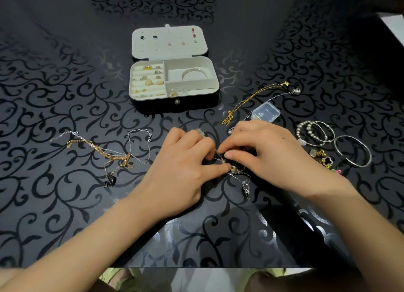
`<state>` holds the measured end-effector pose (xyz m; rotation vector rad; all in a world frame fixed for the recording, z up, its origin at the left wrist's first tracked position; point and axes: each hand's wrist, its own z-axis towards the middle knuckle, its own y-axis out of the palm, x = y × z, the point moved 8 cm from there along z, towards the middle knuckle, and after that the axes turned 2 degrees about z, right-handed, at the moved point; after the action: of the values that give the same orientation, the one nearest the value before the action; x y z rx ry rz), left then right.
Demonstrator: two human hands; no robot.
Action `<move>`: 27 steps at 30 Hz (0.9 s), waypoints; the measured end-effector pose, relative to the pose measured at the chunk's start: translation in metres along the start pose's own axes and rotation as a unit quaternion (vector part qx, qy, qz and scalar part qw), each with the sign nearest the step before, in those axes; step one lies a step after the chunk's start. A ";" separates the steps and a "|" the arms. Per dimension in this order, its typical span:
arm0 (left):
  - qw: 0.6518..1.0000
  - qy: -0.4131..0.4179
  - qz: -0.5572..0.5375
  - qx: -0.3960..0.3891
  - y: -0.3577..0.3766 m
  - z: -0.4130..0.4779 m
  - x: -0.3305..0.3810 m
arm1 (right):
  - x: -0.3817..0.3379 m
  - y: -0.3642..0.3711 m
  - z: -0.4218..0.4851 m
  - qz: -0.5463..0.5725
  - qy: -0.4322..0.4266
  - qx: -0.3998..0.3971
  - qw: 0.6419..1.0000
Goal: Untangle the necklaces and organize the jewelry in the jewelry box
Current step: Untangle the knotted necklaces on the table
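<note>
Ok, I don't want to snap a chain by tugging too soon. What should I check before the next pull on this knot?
1. Both hands on the knot: the left hand and the right hand pinch the tangled chains: ok.
2. Knot loose enough to pull: the fingers hide its middle: cannot tell.
3. Free end clear: the silver tail lies on the table, apart from other pieces: ok.
4. Jewelry box ready: lid up, compartments showing: ok.
5. Other necklaces sorted: in the gold and silver pile at the left, the chains cross over one another: not ok.
</note>
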<state>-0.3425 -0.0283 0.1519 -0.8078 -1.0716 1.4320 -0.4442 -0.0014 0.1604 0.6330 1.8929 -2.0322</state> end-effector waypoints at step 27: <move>0.997 0.012 -0.029 -0.064 0.005 -0.005 0.006 | 0.008 0.016 0.012 -0.058 0.055 -0.058 0.995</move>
<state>-0.3407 -0.0216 0.1464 -0.8757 -1.1674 1.3117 -0.4447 -0.0145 0.1432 0.6310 2.1409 -1.9745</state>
